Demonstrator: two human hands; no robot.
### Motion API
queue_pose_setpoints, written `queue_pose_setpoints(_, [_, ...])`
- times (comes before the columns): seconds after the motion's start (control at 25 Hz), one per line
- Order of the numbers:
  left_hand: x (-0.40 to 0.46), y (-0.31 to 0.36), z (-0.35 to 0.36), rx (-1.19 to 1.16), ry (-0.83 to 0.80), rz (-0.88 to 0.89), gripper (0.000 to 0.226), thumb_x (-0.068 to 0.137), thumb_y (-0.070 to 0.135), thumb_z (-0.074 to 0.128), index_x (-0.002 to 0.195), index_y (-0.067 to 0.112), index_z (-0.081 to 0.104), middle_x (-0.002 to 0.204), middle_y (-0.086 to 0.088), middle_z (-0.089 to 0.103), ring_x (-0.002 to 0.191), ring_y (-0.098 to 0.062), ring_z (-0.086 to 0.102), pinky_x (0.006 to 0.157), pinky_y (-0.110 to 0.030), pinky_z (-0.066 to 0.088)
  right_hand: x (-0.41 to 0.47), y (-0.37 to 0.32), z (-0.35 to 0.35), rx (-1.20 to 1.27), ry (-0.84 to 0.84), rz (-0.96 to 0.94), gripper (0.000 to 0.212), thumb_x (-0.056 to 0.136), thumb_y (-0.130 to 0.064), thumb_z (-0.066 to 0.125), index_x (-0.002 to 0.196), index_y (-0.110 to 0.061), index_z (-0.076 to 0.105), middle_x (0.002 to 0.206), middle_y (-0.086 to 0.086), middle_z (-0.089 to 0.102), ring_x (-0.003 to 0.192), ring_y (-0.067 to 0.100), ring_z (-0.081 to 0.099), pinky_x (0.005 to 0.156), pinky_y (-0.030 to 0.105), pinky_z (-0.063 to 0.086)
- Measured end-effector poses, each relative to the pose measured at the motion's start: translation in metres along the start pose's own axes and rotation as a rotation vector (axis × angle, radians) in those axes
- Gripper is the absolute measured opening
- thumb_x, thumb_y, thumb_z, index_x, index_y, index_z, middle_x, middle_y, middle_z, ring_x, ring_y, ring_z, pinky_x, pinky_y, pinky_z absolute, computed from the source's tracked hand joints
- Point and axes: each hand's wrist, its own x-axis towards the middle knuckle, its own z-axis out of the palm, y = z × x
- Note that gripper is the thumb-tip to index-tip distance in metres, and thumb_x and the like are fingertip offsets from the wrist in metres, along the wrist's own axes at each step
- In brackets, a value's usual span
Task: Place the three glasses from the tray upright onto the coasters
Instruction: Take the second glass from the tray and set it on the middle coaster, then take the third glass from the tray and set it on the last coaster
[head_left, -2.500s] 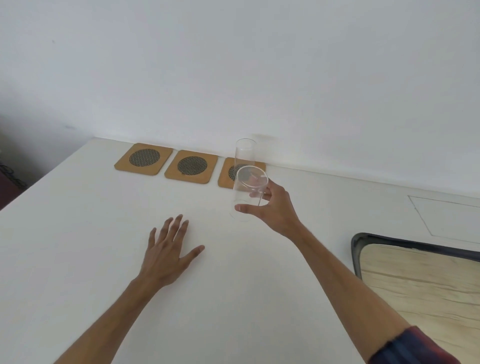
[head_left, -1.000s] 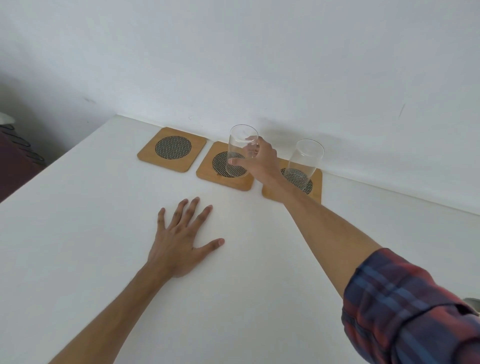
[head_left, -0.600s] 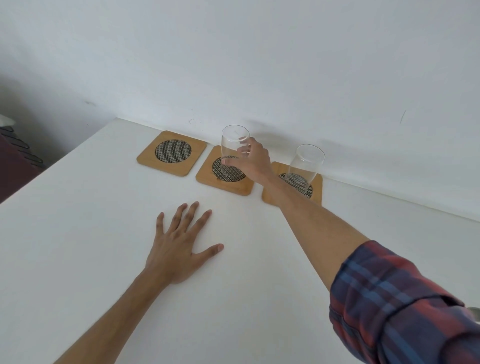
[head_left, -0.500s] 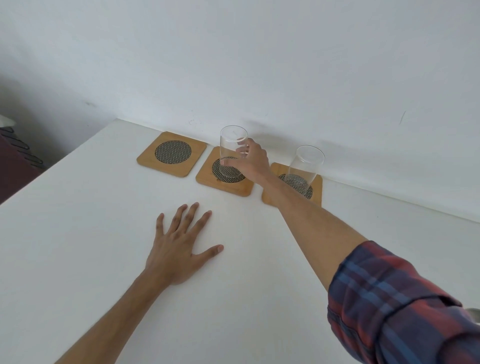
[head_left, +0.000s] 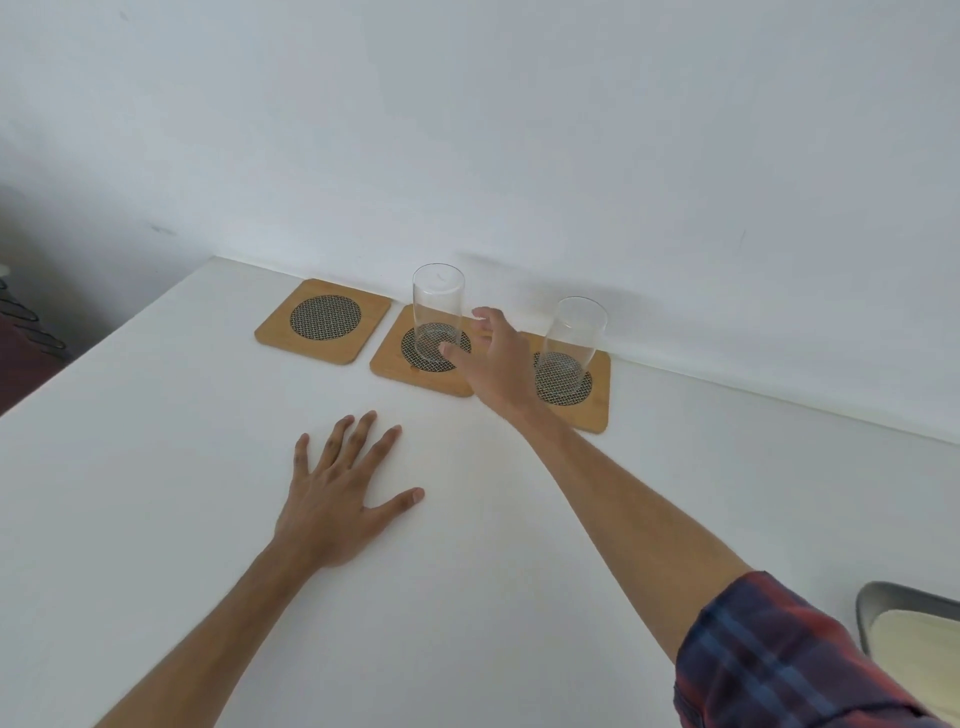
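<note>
Head cam view looks down on a white table (head_left: 156, 519) pushed up against a white wall (head_left: 519, 130), with three square bamboo coasters lined up along the back edge, each with a dark mesh circle in the middle. Left coaster (head_left: 322, 320) is bare. Middle coaster (head_left: 415, 361) has a clear tall glass (head_left: 438, 312) standing upright on its mesh circle, and the right coaster (head_left: 582, 389) has a second clear glass (head_left: 571, 343) upright on it too, looking a bit tilted thanks to the wide lens. Right hand (head_left: 496, 364) is just to the right of the middle glass, between the two glasses, fingers loosely spread and not gripping anything; the thumb tip sits low near the base of the glass and shows through it, so I can't tell if it's touching, while the other fingertips are clearly off the glass up near its middle. So the glass is standing on its own right beside the open hand. Left hand (head_left: 337, 499) lies flat on the table, palm down, fingers fanned out, well in front of the coasters and touching nothing else. Plaid sleeve (head_left: 779, 665) is rolled up on the right arm. Bottom right corner shows a bit of a grey-rimmed tray (head_left: 872, 603) with a pale wood-look inside.
</note>
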Motion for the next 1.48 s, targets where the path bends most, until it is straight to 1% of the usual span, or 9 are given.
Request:
queue_pose_setpoints(0.16, [-0.002, 0.001, -0.003, -0.040, -0.002, 0.006, 0.088, 0.074, 0.089, 0.010, 0.151, 0.046, 0.008, 0.165, 0.010, 0.003, 0.150, -0.013, -0.005, 0.119, -0.053, -0.006, -0.045, -0.004, -0.033, 0.106, 0.043, -0.067, 0.026, 0.082, -0.028, 0.076, 0.104, -0.017, 0.068, 0.094, -0.006, 0.074, 0.088, 0.004, 0.070, 0.086, 0.033, 0.057])
queue_pose_setpoints(0.32, [-0.005, 0.004, -0.007, -0.062, -0.017, 0.002, 0.082, 0.081, 0.080, 0.016, 0.152, 0.040, 0.015, 0.165, 0.007, 0.006, 0.151, -0.013, -0.002, 0.119, -0.050, -0.005, -0.090, -0.002, -0.071, 0.140, 0.026, -0.046, 0.014, 0.083, -0.025, 0.075, 0.095, -0.019, 0.071, 0.086, -0.008, 0.075, 0.080, 0.004, 0.072, 0.078, 0.022, 0.056])
queue_pose_setpoints(0.48, [-0.022, 0.015, -0.010, -0.106, 0.148, -0.020, 0.058, 0.094, 0.051, 0.050, 0.141, 0.017, 0.047, 0.156, -0.006, 0.037, 0.146, -0.023, 0.028, 0.118, -0.045, 0.021, -0.145, 0.011, -0.122, 0.086, 0.047, -0.042, 0.013, 0.084, -0.028, 0.075, 0.094, -0.019, 0.072, 0.082, -0.008, 0.075, 0.076, 0.008, 0.073, 0.074, 0.022, 0.057])
queue_pose_setpoints(0.64, [-0.061, 0.055, 0.000, -0.140, 0.234, -0.061, 0.038, 0.090, 0.024, 0.065, 0.123, 0.005, 0.063, 0.140, -0.017, 0.055, 0.133, -0.033, 0.048, 0.108, -0.050, 0.037, -0.206, 0.036, -0.189, -0.018, 0.099, -0.027, 0.013, 0.084, -0.033, 0.076, 0.094, -0.025, 0.072, 0.076, -0.010, 0.074, 0.071, 0.005, 0.072, 0.070, 0.021, 0.057])
queue_pose_setpoints(0.8, [-0.109, 0.131, 0.008, -0.227, 0.239, -0.046, 0.023, 0.083, 0.025, 0.074, 0.103, 0.013, 0.072, 0.122, -0.004, 0.069, 0.105, -0.029, 0.067, 0.083, -0.043, 0.053, -0.266, 0.068, -0.259, -0.072, 0.171, 0.046, 0.009, 0.084, -0.034, 0.075, 0.091, -0.033, 0.070, 0.078, -0.019, 0.073, 0.070, 0.005, 0.070, 0.068, 0.021, 0.054])
queue_pose_setpoints(0.96, [-0.141, 0.219, 0.004, -0.321, 0.241, 0.025, 0.016, 0.086, 0.034, 0.069, 0.098, 0.025, 0.069, 0.110, 0.009, 0.070, 0.061, -0.015, 0.062, 0.066, -0.030, 0.042, -0.327, 0.099, -0.327, -0.149, 0.213, 0.117, 0.009, 0.085, -0.032, 0.075, 0.093, -0.032, 0.070, 0.079, -0.023, 0.071, 0.072, 0.004, 0.069, 0.071, 0.027, 0.055])
queue_pose_setpoints(1.04, [-0.152, 0.263, 0.001, -0.357, 0.235, 0.055, 0.015, 0.085, 0.035, 0.070, 0.098, 0.027, 0.068, 0.110, 0.010, 0.070, 0.054, -0.012, 0.057, 0.066, -0.029, 0.039, -0.354, 0.114, -0.360, -0.196, 0.242, 0.154, 0.011, 0.085, -0.033, 0.074, 0.095, -0.031, 0.070, 0.077, -0.020, 0.072, 0.073, 0.002, 0.069, 0.073, 0.030, 0.057])
queue_pose_setpoints(1.28, [-0.185, 0.391, 0.021, -0.444, 0.199, 0.218, 0.015, 0.085, 0.034, 0.070, 0.098, 0.027, 0.068, 0.108, 0.013, 0.071, 0.077, -0.017, 0.069, 0.066, -0.028, 0.042, -0.423, 0.167, -0.461, -0.361, 0.346, 0.230, 0.016, 0.086, -0.037, 0.073, 0.100, -0.029, 0.070, 0.083, -0.018, 0.073, 0.081, -0.001, 0.069, 0.076, 0.034, 0.058])
queue_pose_setpoints(1.48, [-0.206, 0.476, 0.042, -0.498, 0.170, 0.343, 0.015, 0.085, 0.029, 0.073, 0.099, 0.025, 0.070, 0.112, 0.010, 0.070, 0.092, -0.013, 0.067, 0.072, -0.029, 0.051, -0.461, 0.217, -0.536, -0.524, 0.493, 0.303, 0.027, 0.087, -0.036, 0.073, 0.111, -0.023, 0.071, 0.106, -0.009, 0.073, 0.098, 0.014, 0.070, 0.080, 0.033, 0.053])
